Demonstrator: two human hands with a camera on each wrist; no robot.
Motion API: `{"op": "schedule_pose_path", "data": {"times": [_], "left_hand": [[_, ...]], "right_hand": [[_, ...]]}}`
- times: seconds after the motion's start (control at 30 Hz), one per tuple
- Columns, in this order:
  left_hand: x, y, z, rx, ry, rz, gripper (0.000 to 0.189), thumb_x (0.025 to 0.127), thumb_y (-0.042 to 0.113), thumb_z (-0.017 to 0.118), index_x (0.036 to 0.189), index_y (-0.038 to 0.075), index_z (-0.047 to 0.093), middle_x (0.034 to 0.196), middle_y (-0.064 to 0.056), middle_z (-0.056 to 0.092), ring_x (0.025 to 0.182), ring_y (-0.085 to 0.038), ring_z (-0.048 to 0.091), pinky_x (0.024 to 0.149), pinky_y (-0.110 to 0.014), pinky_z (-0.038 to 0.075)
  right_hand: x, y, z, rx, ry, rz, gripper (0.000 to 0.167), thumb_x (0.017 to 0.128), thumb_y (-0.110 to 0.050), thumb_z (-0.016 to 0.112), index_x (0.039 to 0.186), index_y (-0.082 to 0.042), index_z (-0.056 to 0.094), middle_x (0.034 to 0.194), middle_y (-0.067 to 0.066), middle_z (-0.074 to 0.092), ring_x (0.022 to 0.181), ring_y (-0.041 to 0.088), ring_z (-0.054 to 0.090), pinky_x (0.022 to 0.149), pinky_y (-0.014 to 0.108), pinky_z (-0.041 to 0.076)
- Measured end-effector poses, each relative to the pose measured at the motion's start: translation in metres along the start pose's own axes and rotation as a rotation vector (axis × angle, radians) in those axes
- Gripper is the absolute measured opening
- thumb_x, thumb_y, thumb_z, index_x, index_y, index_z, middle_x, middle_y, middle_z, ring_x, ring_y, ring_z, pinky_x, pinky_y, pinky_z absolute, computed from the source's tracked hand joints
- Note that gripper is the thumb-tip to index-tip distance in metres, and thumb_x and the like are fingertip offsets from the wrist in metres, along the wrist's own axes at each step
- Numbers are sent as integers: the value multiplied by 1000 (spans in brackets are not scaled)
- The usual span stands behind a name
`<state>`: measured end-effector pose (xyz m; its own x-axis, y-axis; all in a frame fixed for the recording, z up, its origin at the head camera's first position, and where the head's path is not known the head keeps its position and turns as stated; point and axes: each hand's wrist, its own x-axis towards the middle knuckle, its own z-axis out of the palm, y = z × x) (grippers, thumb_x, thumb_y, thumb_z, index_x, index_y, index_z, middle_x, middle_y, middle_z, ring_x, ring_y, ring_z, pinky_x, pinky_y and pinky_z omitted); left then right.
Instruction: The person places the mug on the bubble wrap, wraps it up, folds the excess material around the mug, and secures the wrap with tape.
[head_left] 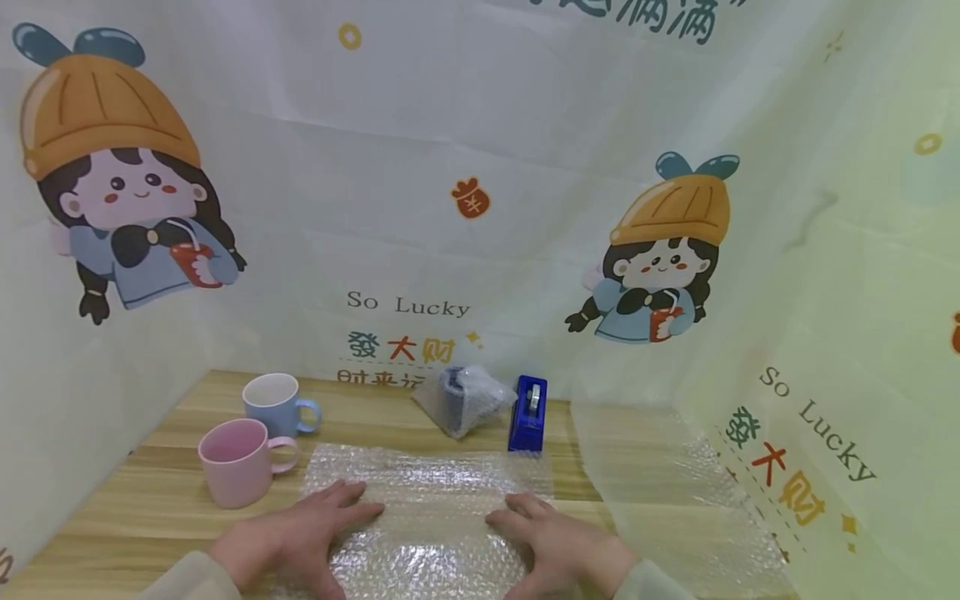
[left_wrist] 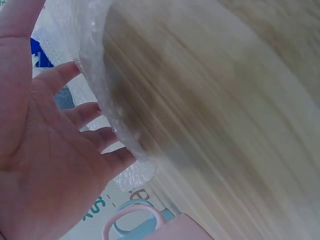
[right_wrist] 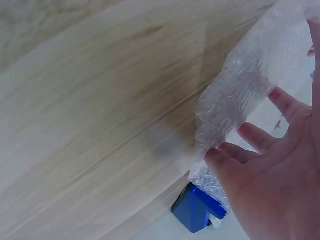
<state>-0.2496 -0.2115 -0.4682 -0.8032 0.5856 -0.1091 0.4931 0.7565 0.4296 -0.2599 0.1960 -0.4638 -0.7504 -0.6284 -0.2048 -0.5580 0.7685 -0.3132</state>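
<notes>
A sheet of clear bubble wrap (head_left: 427, 508) lies flat on the wooden table in front of the person. My left hand (head_left: 300, 533) rests on its left side with fingers spread. On the right side, my right hand (head_left: 558, 542) touches the sheet, fingers loosely extended. In the left wrist view, the fingertips of the left hand (left_wrist: 60, 160) meet the edge of the wrap (left_wrist: 110, 105). The right wrist view likewise has the right hand (right_wrist: 280, 170) with fingertips against the wrap (right_wrist: 235, 95). Neither hand grips anything.
Left of the sheet stand a pink mug (head_left: 236, 467) and a light blue mug (head_left: 270, 408). Behind it are a bubble-wrapped dark item (head_left: 465, 400) and a blue tape dispenser (head_left: 527, 417). More bubble wrap (head_left: 675, 492) covers the table's right side. A printed cloth (head_left: 405, 208) hangs around the table.
</notes>
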Motion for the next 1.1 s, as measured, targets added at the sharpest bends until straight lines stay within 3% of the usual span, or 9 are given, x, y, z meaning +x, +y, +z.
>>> {"op": "schedule_pose_path", "data": {"times": [0.23,0.43,0.53,0.63,0.73,0.8,0.9,1.03,1.1], "left_hand": [[-3,-2,-2,-50,16,2,116,63,53,103,161,15,55,173,-31,35,159,-64,26,122,-86,26],[-5,-4,-16,-85,43,41,101,74,48,99,158,10,57,170,-33,39,156,-65,31,120,-86,28],[-6,-6,-29,-43,167,52,89,82,51,94,153,8,61,166,-32,46,152,-62,41,118,-82,38],[-9,-11,-45,8,400,35,77,88,46,91,148,5,65,159,-31,54,145,-59,51,113,-76,47],[-13,-20,-64,78,577,-80,78,89,38,90,150,0,60,155,-35,53,139,-60,54,107,-75,52],[-17,-28,-75,80,625,-179,89,87,35,90,154,-8,51,154,-43,47,137,-65,49,108,-77,48],[-24,-41,-86,65,596,-351,111,86,46,91,159,-15,34,152,-49,39,133,-67,45,107,-80,45],[-31,-58,-90,3,510,-477,131,83,60,91,156,-25,21,142,-54,36,126,-67,43,108,-82,45],[-32,-65,-89,-11,477,-502,127,87,57,88,153,-28,22,139,-57,37,125,-68,46,107,-81,47]], "right_hand": [[0,1,3,25,-4,3,104,82,-66,89,169,-35,42,178,13,33,163,47,34,116,62,54],[-1,3,2,54,-20,13,100,85,-60,89,169,-36,41,179,12,32,166,49,27,119,68,49],[-2,2,2,47,-16,17,101,85,-61,89,169,-36,41,179,12,31,166,48,28,119,68,49],[-2,0,2,38,-9,20,102,84,-63,89,169,-36,41,180,12,31,166,47,29,118,67,50],[-2,-2,2,40,-6,29,103,83,-65,89,169,-37,41,181,11,30,166,46,29,118,67,50],[-2,-3,2,42,-2,31,104,82,-65,90,169,-37,41,181,10,29,166,45,29,118,67,50],[-2,-3,1,45,-2,34,104,82,-65,90,169,-37,41,181,10,29,166,45,29,119,67,50],[-2,-3,2,39,2,29,104,82,-65,90,169,-36,41,180,11,29,165,46,29,118,68,50],[-2,-3,2,37,5,28,104,82,-65,90,169,-36,41,180,11,30,165,47,30,117,68,51]]}}
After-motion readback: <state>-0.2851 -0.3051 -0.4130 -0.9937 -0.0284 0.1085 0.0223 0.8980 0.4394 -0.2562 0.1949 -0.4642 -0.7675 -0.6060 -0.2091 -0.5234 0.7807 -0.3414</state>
